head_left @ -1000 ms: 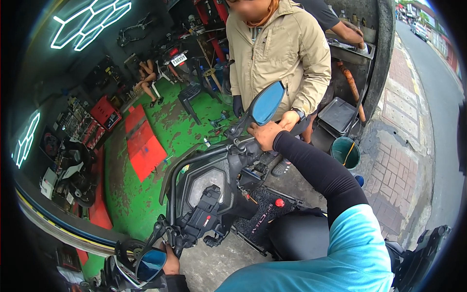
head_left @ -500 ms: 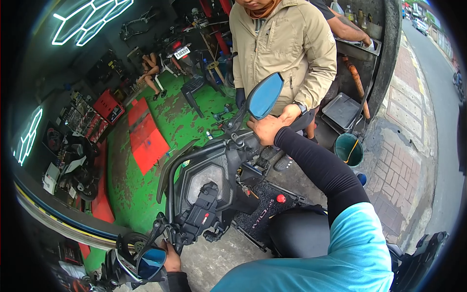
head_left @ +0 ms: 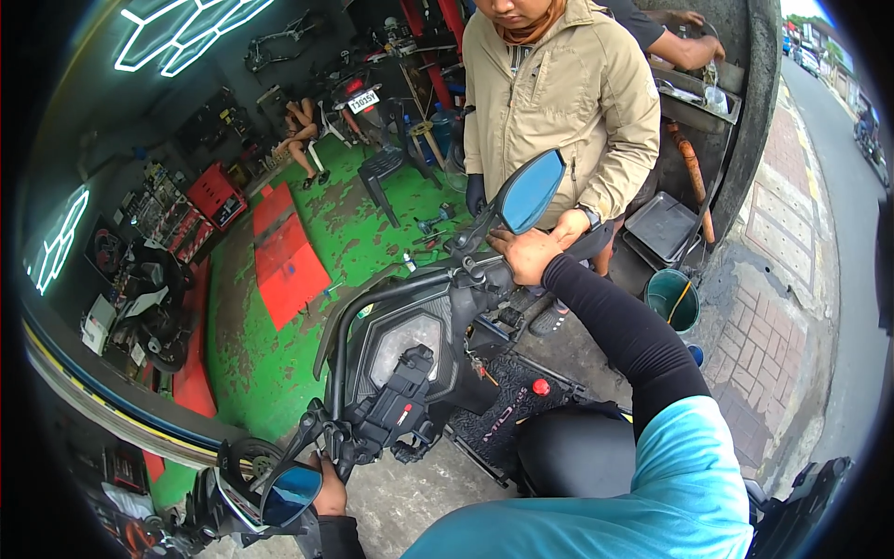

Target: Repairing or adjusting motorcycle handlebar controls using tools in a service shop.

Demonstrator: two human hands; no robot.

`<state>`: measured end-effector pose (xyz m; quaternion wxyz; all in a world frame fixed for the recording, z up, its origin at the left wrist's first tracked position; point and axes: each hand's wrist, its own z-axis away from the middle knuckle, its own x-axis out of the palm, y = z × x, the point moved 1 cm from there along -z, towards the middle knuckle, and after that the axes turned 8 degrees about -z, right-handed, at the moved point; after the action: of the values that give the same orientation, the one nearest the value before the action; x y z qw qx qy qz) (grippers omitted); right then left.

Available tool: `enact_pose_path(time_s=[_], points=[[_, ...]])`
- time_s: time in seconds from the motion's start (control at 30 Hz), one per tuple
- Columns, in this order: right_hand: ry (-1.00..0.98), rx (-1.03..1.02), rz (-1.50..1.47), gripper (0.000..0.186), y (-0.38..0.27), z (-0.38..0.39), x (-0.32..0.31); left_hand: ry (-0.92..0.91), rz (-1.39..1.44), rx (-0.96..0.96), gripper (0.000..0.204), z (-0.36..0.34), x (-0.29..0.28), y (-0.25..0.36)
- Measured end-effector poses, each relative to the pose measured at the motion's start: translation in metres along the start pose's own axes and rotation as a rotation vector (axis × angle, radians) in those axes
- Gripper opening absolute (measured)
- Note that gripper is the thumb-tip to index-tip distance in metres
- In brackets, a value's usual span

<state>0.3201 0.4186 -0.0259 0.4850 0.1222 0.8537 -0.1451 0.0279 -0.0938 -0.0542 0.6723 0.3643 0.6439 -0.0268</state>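
Observation:
A black motor scooter stands below me, its handlebar running from lower left to upper right. My left hand is closed round the left handlebar grip, partly hidden by the blue-tinted left mirror. Out at the other end, my right hand wraps the right grip, just below the right mirror. Another person's bare hand is right beside mine, at the end of that grip. Between my arms sit a black phone holder and the scooter's grey display.
A person in a beige jacket stands at the far side. The black seat and floor mat lie below my right arm. A green bucket stands on the pavement. Beyond are a plastic chair and a red ramp.
The view has shifted, so the scene sits slightly farther right. Both my hands keep their hold on the grips. At the back right, another person's arms have moved over the sink.

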Motion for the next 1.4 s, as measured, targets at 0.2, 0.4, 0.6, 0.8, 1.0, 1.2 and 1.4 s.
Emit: enact_pose_path(time_s=[0.2, 0.4, 0.6, 0.8, 1.0, 1.2, 1.4], points=[[-0.111, 0.146, -0.071, 0.047, -0.013, -0.002, -0.015, -0.001, -0.057, -0.004, 0.041, -0.004, 0.001, -0.003], [-0.038, 0.127, 0.003, 0.037, -0.010, 0.004, -0.012, 0.063, -0.101, 0.043, 0.040, -0.012, 0.001, -0.007], [-0.055, 0.140, -0.048, 0.050, -0.003, 0.010, -0.007, 0.082, -0.065, 0.091, 0.036, -0.022, 0.001, -0.015], [-0.191, 0.154, -0.145, 0.052, -0.010, 0.001, -0.024, 0.066, -0.002, 0.084, 0.032, -0.013, -0.004, 0.001], [-0.185, 0.156, -0.061, 0.044, -0.008, 0.000, -0.019, 0.174, -0.123, 0.175, 0.033, -0.020, 0.007, -0.017], [0.063, -0.020, -0.107, 0.042, 0.008, 0.007, -0.004, 0.163, -0.106, 0.154, 0.034, -0.017, 0.011, -0.019], [-0.164, 0.114, -0.099, 0.042, -0.007, -0.003, -0.020, 0.148, -0.122, 0.142, 0.034, -0.014, 0.008, -0.024]])
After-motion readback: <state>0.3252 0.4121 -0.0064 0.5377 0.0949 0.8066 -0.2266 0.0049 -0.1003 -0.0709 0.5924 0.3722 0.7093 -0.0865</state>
